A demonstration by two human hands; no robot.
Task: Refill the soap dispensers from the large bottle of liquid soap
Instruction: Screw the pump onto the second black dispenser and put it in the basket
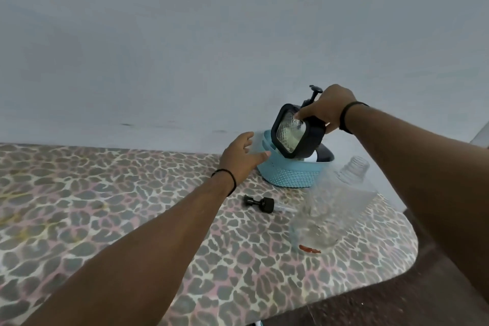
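Right hand (326, 107) grips the dispenser (297, 131), tilted over the blue basket (288, 176) at 1 o'clock; left hand (242, 157), fingers spread and empty, steadies the basket. A slip could tip it; the uncapped clear bottle (336, 204) at 3 o'clock could be knocked.

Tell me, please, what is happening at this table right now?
A person's right hand holds a black-framed soap dispenser, tilted, over a light blue basket. The left hand is open, touching the basket's rim. A loose black pump head lies on the leopard-print tablecloth, and a large clear bottle, uncapped, stands near the table's right edge.
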